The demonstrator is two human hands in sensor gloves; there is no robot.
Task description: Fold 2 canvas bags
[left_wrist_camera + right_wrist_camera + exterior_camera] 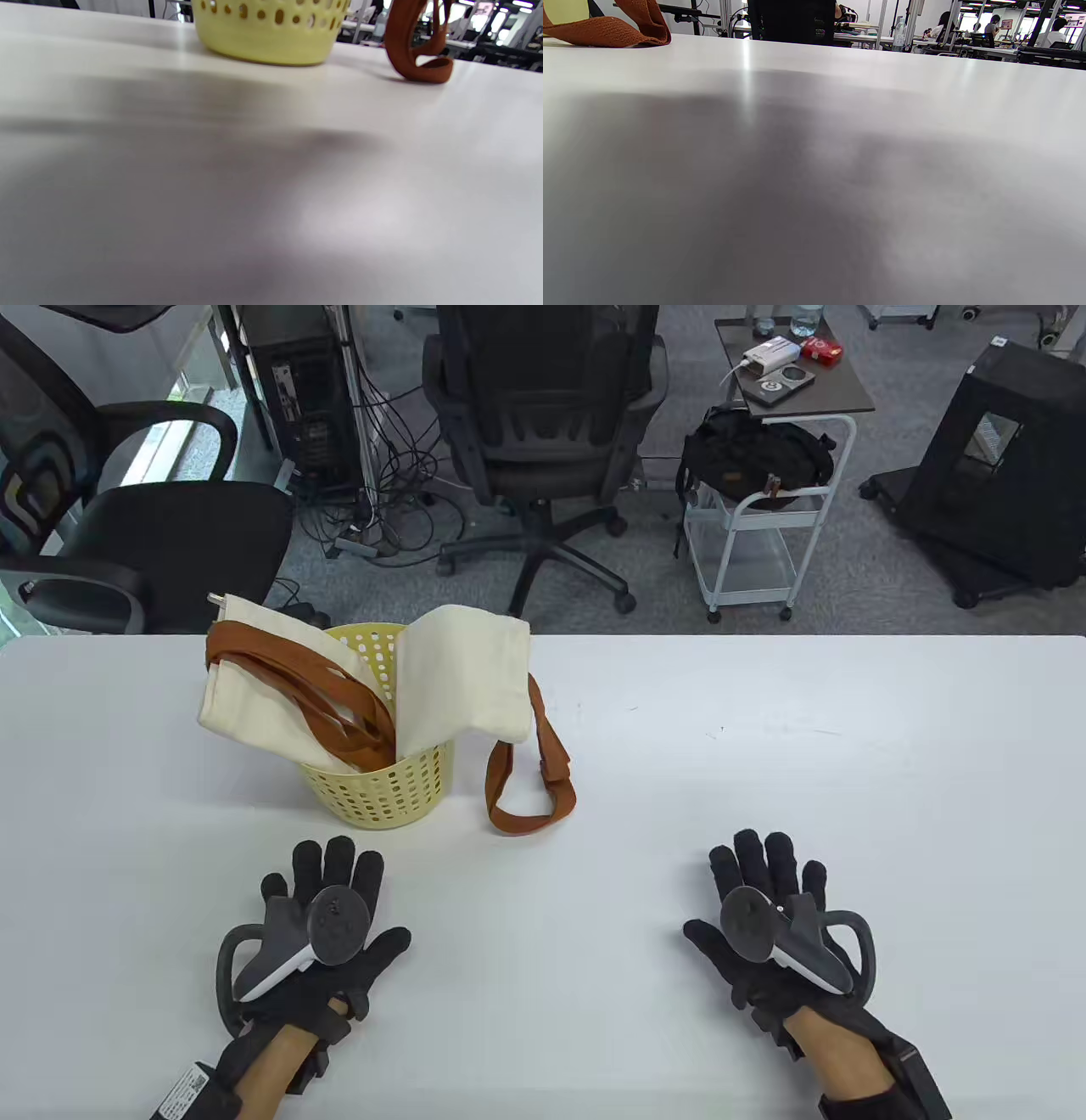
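Nearest: the left hand [327, 929] and right hand [776, 920] lie palm-down on the white surface [764, 746], well apart from each other, fingers spread and flat. Neither holds anything. Each carries its tracker on the back. Both wrist views show only bare tabletop under the hands; no fingers hang into either view.

Progress: nothing of the folding looks done. Judged from how things lie, both bags are yet to be taken out, spread flat and folded. This reads as the starting position.

Farther, left of centre: a yellow perforated basket [386, 793] stands upright on the surface, beyond the left hand and apart from it. The left wrist view shows its base [271, 42] sitting flat on the surface.

Contents: two cream canvas bags stuffed in loosely, neither one folded. The left bag [254, 687] leans out over the basket's left rim, its brown straps [322, 704] bunched across it and running down into the basket. The right bag [462, 678] rises out of the basket and droops over the right rim. Its brown strap [526, 780] hangs outside, looping down to rest on the surface just right of the basket; the same loop shows in the left wrist view [418, 70] and at the far left of the right wrist view [606, 31].

Whether anything else is in the basket, I cannot tell.
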